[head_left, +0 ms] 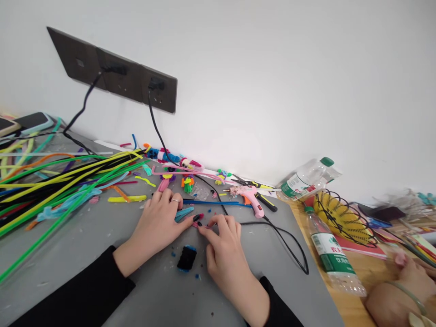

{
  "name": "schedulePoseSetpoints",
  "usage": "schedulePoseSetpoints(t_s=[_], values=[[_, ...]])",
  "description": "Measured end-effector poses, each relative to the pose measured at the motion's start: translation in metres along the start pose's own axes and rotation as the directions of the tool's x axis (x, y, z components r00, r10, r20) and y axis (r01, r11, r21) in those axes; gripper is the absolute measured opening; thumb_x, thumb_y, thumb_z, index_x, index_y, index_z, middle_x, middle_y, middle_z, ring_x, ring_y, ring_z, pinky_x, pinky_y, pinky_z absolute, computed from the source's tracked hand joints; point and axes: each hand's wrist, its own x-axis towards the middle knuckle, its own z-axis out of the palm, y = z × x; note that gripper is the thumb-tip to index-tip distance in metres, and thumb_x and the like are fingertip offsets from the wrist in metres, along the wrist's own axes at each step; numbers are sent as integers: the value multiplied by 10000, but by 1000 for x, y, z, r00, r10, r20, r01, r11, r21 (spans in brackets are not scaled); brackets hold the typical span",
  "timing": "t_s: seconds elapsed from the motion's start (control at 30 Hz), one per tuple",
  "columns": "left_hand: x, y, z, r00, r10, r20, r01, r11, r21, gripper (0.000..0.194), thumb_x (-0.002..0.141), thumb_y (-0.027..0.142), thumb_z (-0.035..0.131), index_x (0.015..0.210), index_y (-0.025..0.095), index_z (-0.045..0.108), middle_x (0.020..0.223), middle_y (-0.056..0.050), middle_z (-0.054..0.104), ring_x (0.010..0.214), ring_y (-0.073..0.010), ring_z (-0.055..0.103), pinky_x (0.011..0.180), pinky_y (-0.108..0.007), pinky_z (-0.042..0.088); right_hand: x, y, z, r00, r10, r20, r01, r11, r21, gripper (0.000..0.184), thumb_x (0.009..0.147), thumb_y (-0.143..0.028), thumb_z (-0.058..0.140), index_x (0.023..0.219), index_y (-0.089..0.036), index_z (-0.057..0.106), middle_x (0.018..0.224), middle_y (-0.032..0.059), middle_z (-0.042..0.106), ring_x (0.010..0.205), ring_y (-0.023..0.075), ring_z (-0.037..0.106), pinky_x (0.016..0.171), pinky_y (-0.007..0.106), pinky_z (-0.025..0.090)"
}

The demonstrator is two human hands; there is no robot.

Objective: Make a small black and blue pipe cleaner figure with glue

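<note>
My left hand lies on the grey mat, a ring on one finger, its thumb reaching right toward a small pink and red pipe-cleaner piece. My right hand meets it from the right, fingertips pinching the same small piece against the mat. A light blue pipe-cleaner bit lies just under my left fingers. A black fuzzy piece with blue edging sits on the mat between my wrists.
A heap of long coloured pipe cleaners covers the left. A pink glue gun and its black cord lie right of my hands. Water bottles, a yellow wire basket and another person's hand are at the right.
</note>
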Motion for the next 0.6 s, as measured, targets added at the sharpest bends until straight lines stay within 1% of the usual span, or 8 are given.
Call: schedulePoseSetpoints(t_s=[0.1,0.27,0.47,0.6], values=[[0,-1,0,1000,0,0,0,1000,-2,283,895,491,712,874,262,548,994,-93,624,1041,-362,608,859,-449,493,0,-1,-1,1000,-9,-20,9,1000,11,501,781,83,550,1164,-163,757,1128,139,626,1068,305,538,876,462,469],[0,0,-1,1000,2,6,-2,1000,-6,279,883,465,734,871,260,546,988,-94,626,1045,-365,613,849,-443,488,0,-2,-1,998,-19,-57,21,999,43,547,791,92,511,1216,-164,742,1152,137,636,1084,298,544,890,462,477],[0,1,-3,1000,3,10,-3,1000,-13,287,878,448,739,844,262,523,969,-93,624,1033,-370,618,821,-442,484,0,0,1,1000,-14,-26,15,1000,5,508,803,83,565,1187,-191,751,1148,125,638,1066,295,548,880,451,471],[0,2,-3,1000,5,-2,-5,1000,-23,286,871,445,740,839,268,518,958,-87,620,1012,-365,617,813,-440,481,0,1,1,1000,-9,-28,9,1000,5,488,806,84,563,1169,-182,753,1139,130,632,1063,297,547,872,453,472]])
